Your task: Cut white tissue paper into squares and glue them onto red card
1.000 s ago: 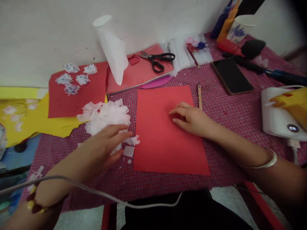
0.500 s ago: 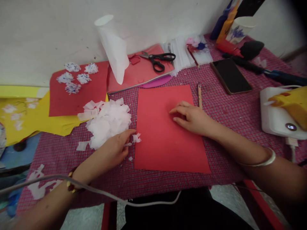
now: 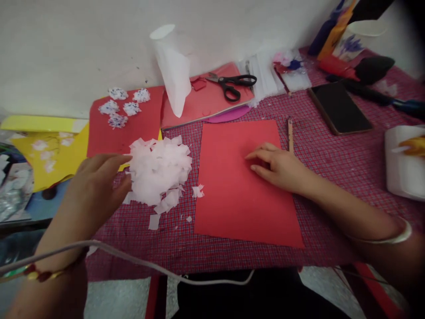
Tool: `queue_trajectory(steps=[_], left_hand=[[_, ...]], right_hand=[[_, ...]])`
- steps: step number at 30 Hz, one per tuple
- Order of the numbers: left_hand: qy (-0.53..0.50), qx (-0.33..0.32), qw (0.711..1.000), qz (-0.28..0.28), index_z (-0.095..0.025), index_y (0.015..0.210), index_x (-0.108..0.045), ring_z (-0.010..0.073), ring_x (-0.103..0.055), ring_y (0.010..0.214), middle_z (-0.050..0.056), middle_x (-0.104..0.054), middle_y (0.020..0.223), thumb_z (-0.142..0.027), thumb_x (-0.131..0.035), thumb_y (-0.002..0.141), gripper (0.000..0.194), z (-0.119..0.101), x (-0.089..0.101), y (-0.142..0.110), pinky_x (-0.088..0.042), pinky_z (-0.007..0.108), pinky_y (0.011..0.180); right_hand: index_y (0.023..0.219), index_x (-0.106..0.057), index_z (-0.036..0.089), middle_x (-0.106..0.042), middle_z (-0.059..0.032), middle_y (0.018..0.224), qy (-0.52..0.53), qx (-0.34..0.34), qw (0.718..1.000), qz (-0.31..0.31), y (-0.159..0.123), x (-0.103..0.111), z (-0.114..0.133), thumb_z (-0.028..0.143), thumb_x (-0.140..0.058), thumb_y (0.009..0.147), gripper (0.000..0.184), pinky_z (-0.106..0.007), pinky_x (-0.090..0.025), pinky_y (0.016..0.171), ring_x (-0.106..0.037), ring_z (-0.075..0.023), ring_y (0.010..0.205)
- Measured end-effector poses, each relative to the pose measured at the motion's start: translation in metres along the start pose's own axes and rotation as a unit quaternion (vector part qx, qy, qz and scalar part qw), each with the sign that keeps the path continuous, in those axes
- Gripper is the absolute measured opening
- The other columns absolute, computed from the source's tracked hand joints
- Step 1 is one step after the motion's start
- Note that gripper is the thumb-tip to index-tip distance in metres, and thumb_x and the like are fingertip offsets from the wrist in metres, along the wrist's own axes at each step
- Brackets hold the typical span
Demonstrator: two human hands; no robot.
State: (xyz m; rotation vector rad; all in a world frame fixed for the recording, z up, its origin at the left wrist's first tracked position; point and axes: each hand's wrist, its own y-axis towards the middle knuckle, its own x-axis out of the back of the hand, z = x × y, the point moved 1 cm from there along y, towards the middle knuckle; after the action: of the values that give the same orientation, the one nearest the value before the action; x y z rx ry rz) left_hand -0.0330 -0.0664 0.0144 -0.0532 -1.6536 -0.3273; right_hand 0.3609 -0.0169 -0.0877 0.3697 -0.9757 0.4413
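Note:
A heap of small white paper squares (image 3: 161, 170) lies on the checked cloth. My left hand (image 3: 99, 188) is at the heap's left edge, fingers stretched forward and thumb apart, with nothing seen in it. To the right of the heap lies a sheet of red paper (image 3: 242, 204). My right hand (image 3: 280, 170) rests on the sheet's right side, its fingers loosely bent with a gap between thumb and forefinger, holding nothing. A small frayed white paper scrap (image 3: 198, 191) touches the sheet's left edge. One loose white square (image 3: 154, 222) sits below the heap.
Several speckled paper puffs (image 3: 117, 120) lie on another red sheet (image 3: 139, 126) at the back left. Behind are a white paper cone (image 3: 174, 73) and black scissors (image 3: 234, 86). On the right are a phone (image 3: 340, 106) and a white box (image 3: 403, 173). A white cable (image 3: 139, 261) crosses in front.
My left hand moved from the heap's lower right round to its left edge, and the loose squares there now show. My right hand stayed on the red sheet. The view shifted left.

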Motion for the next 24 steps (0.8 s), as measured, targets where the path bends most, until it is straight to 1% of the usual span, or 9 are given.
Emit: queue_trajectory(steps=[2,6,9,11,15,17,19,22,24], left_hand=[[-0.026,-0.065,0.997,-0.019,-0.029,0.115,-0.059,0.0287,-0.059,0.105,0.007,-0.062,0.109,-0.023,-0.055,0.088,0.028,-0.021,-0.004,-0.004,-0.047,0.047,0.095],[-0.135,-0.195,0.967,0.095,-0.021,0.112,-0.058,0.0188,-0.062,0.095,0.006,-0.062,0.105,-0.013,-0.05,0.092,0.023,-0.07,-0.032,-0.005,-0.052,0.033,0.084],[-0.155,-0.217,0.945,0.19,-0.019,0.102,-0.06,0.0182,-0.06,0.092,0.007,-0.062,0.101,-0.012,-0.045,0.093,0.019,-0.09,-0.056,0.003,-0.051,0.034,0.083],[-0.158,-0.211,0.939,0.22,-0.018,0.091,-0.061,0.0181,-0.058,0.086,0.006,-0.061,0.094,-0.011,-0.044,0.091,0.018,-0.094,-0.068,0.01,-0.05,0.034,0.079],[-0.258,-0.101,0.934,0.224,-0.018,0.083,-0.057,0.0141,-0.053,0.069,0.001,-0.057,0.076,-0.011,-0.049,0.082,0.011,-0.092,-0.079,0.025,-0.044,0.029,0.064],[-0.355,-0.025,0.909,0.216,-0.019,0.087,-0.056,0.0124,-0.052,0.065,-0.002,-0.056,0.072,-0.014,-0.053,0.077,0.012,-0.09,-0.074,0.03,-0.043,0.027,0.06],[-0.428,0.033,0.881,0.2,-0.019,0.09,-0.058,0.0118,-0.052,0.063,-0.002,-0.056,0.073,-0.018,-0.057,0.074,0.017,-0.086,-0.063,0.031,-0.043,0.026,0.058],[-0.454,0.133,0.864,0.174,-0.02,0.088,-0.064,0.0096,-0.048,0.055,-0.003,-0.057,0.068,-0.019,-0.062,0.072,0.017,-0.07,-0.034,0.023,-0.038,0.024,0.05],[-0.464,0.212,0.853,0.113,-0.021,0.081,-0.065,0.0083,-0.046,0.051,-0.004,-0.056,0.062,-0.017,-0.065,0.07,0.012,-0.051,-0.012,0.012,-0.036,0.023,0.047]], right_hand=[[0.108,-0.066,0.022,-0.063,-0.0086,0.107,0.002,-0.001,1.0,-0.001,0.0,0.001,0.001,0.027,-0.052,0.089,0.024,-0.04,-0.052,0.087,-0.066,-0.0244,0.093],[0.108,-0.066,0.022,-0.063,-0.0085,0.107,0.0,-0.001,1.0,-0.005,0.0,0.001,0.002,0.026,-0.052,0.089,0.024,-0.039,-0.052,0.087,-0.066,-0.0238,0.094],[0.11,-0.065,0.022,-0.063,-0.0088,0.108,-0.002,-0.006,1.0,-0.004,-0.001,0.0,0.001,0.026,-0.052,0.089,0.025,-0.04,-0.052,0.087,-0.066,-0.0243,0.095],[0.111,-0.065,0.022,-0.063,-0.0091,0.109,0.002,-0.006,1.0,-0.001,-0.001,0.0,0.001,0.026,-0.052,0.089,0.025,-0.04,-0.052,0.088,-0.065,-0.0246,0.095],[0.109,-0.065,0.021,-0.063,-0.0091,0.109,0.007,-0.002,1.0,-0.002,-0.001,0.0,0.001,0.026,-0.052,0.089,0.024,-0.04,-0.052,0.088,-0.065,-0.0246,0.096],[0.109,-0.065,0.021,-0.063,-0.0087,0.107,0.002,-0.003,1.0,-0.002,0.0,0.0,0.001,0.025,-0.053,0.089,0.024,-0.039,-0.052,0.087,-0.065,-0.0242,0.095],[0.109,-0.065,0.021,-0.063,-0.0083,0.107,0.001,-0.003,1.0,0.001,0.0,0.0,0.0,0.025,-0.053,0.088,0.024,-0.039,-0.052,0.087,-0.065,-0.0237,0.094],[0.107,-0.065,0.022,-0.063,-0.0082,0.108,0.008,0.005,1.0,-0.002,0.0,0.001,0.0,0.026,-0.052,0.089,0.023,-0.039,-0.052,0.087,-0.066,-0.0234,0.093],[0.106,-0.065,0.022,-0.064,-0.0084,0.108,0.01,0.015,1.0,-0.006,-0.001,0.002,0.0,0.027,-0.051,0.089,0.022,-0.039,-0.052,0.087,-0.066,-0.0238,0.094]])
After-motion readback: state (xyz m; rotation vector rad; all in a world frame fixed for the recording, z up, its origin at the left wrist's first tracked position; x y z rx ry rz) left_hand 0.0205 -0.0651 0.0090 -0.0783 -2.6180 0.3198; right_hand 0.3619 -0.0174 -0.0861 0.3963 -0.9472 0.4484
